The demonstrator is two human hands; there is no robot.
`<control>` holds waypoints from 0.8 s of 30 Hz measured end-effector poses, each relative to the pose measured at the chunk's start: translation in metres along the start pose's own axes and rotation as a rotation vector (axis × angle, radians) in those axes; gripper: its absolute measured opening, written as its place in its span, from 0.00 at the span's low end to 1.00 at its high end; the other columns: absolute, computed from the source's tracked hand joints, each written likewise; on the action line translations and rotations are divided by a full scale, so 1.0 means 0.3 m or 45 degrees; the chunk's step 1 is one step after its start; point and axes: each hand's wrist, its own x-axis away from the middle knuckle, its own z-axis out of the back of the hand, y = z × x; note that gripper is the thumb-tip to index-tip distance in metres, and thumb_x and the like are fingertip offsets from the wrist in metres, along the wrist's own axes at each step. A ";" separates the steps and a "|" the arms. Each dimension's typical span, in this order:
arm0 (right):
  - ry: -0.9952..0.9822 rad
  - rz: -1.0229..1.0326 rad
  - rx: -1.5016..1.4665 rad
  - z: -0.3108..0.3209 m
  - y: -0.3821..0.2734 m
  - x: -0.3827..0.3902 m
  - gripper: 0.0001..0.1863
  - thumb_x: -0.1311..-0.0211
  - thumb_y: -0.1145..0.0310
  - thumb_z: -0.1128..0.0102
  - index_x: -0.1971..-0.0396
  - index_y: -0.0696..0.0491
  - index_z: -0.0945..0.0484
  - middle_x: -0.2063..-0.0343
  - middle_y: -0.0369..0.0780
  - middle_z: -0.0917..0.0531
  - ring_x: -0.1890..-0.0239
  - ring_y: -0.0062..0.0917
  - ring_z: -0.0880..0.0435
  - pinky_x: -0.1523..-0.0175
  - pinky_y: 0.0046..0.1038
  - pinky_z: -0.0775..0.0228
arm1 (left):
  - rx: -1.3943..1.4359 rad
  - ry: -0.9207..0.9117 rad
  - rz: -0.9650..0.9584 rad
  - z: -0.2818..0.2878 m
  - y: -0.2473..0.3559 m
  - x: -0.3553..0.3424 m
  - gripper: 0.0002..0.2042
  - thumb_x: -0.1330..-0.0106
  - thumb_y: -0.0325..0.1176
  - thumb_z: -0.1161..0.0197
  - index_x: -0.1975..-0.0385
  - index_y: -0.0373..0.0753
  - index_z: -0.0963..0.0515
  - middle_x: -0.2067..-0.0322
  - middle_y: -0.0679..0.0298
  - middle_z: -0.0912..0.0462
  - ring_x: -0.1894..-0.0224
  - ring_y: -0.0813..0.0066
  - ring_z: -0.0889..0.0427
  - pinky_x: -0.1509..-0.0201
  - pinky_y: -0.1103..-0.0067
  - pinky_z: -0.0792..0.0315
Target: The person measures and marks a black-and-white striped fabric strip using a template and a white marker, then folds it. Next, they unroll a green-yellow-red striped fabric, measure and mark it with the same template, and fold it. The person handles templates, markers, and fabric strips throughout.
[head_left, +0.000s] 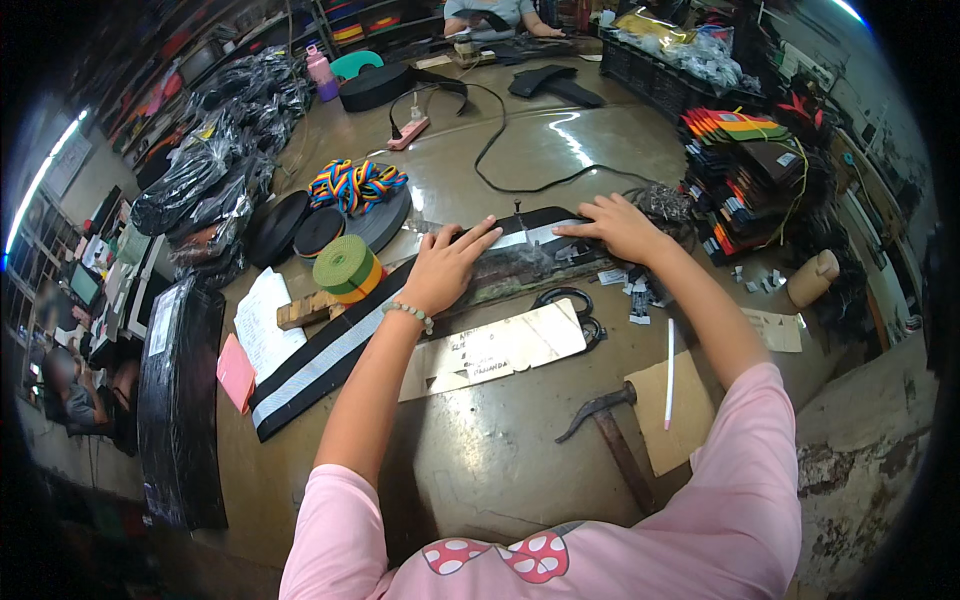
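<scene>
A long black strap (334,367) with a pale grey stripe runs diagonally over the table, from the near left up to both hands. My left hand (447,262) lies on it with fingers stretched out, a beaded bracelet at the wrist. Farther right, my right hand (617,232) rests its extended fingertips on the strap's far end. Between the hands, the strap lies over a worn dark bar or block (510,278), and a small upright dark pin (517,206) stands just behind it. Black-handled scissors (595,331) lie partly under a cardboard piece with handwriting (500,348).
A hammer (610,430) lies near right beside brown card (676,410) and a white stick (670,375). Webbing rolls (348,268) and paper (268,325) sit left. Stacked colourful straps (740,170) stand right. A power strip (408,133) trails a cord; another person (490,18) sits opposite.
</scene>
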 end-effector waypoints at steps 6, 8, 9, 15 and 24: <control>-0.131 -0.107 -0.010 0.012 -0.022 -0.013 0.43 0.43 0.82 0.50 0.30 0.25 0.37 0.56 0.35 0.23 0.55 0.30 0.25 0.48 0.33 0.37 | -0.014 -0.009 -0.001 -0.002 0.007 0.007 0.32 0.40 0.25 0.43 0.32 0.54 0.35 0.28 0.77 0.39 0.40 0.61 0.31 0.40 0.66 0.38; -0.153 -0.097 0.003 0.010 -0.027 -0.017 0.42 0.42 0.81 0.51 0.30 0.24 0.38 0.55 0.36 0.23 0.54 0.31 0.25 0.47 0.34 0.37 | -0.023 -0.023 -0.002 -0.003 0.007 0.009 0.33 0.40 0.25 0.43 0.32 0.54 0.35 0.29 0.77 0.38 0.39 0.61 0.31 0.40 0.65 0.38; -0.178 -0.096 0.012 0.009 -0.028 -0.019 0.42 0.41 0.81 0.52 0.30 0.24 0.38 0.55 0.36 0.23 0.53 0.31 0.25 0.47 0.34 0.37 | -0.025 -0.029 -0.007 -0.003 0.006 0.010 0.33 0.40 0.24 0.43 0.32 0.54 0.35 0.29 0.77 0.38 0.39 0.61 0.31 0.40 0.65 0.38; -0.175 -0.078 0.098 0.005 -0.034 -0.011 0.41 0.39 0.80 0.53 0.31 0.22 0.37 0.53 0.36 0.23 0.52 0.31 0.25 0.45 0.35 0.38 | -0.008 -0.049 -0.037 -0.003 0.003 0.017 0.33 0.41 0.24 0.43 0.32 0.55 0.36 0.29 0.77 0.38 0.38 0.60 0.32 0.40 0.62 0.39; -0.197 -0.060 0.157 0.031 -0.053 0.019 0.38 0.36 0.77 0.52 0.32 0.19 0.37 0.52 0.35 0.23 0.51 0.29 0.25 0.46 0.36 0.38 | 0.038 -0.114 -0.043 0.022 0.020 0.044 0.34 0.41 0.21 0.44 0.33 0.55 0.36 0.30 0.77 0.35 0.37 0.60 0.32 0.38 0.63 0.41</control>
